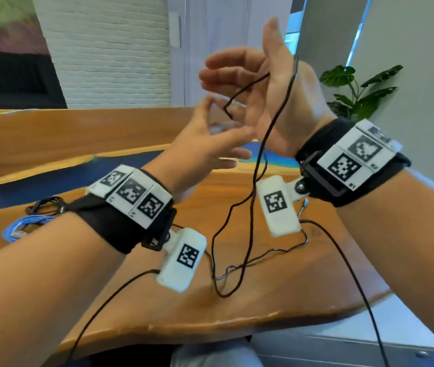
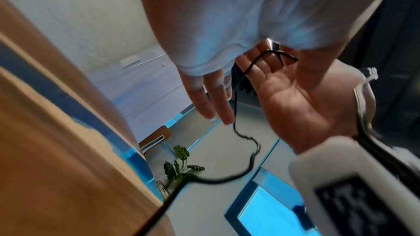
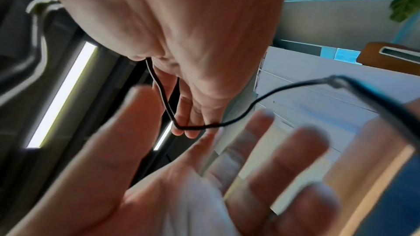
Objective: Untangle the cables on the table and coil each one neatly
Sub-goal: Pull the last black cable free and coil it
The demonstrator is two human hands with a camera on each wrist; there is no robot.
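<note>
A thin black cable (image 1: pixel 276 115) is draped round my raised right hand (image 1: pixel 247 75). It crosses the palm, passes over the hand's edge and hangs down to a loose loop on the wooden table (image 1: pixel 303 282). The right fingers are loosely extended and the thumb points up, with nothing pinched. In the right wrist view the cable (image 3: pixel 254 104) kinks just in front of the right fingers (image 3: pixel 188 123). My left hand (image 1: pixel 210 133) hovers just below and beside it with fingers spread and blurred, holding nothing. The left wrist view shows the cable (image 2: pixel 235 96) running between both hands.
A coiled blue cable (image 1: pixel 22 229) and a bundled black cable (image 1: pixel 48 203) lie at the table's left. Black leads from the wrist cameras trail over the front edge. A blue stripe crosses the tabletop. A potted plant (image 1: pixel 356 88) stands at the back right.
</note>
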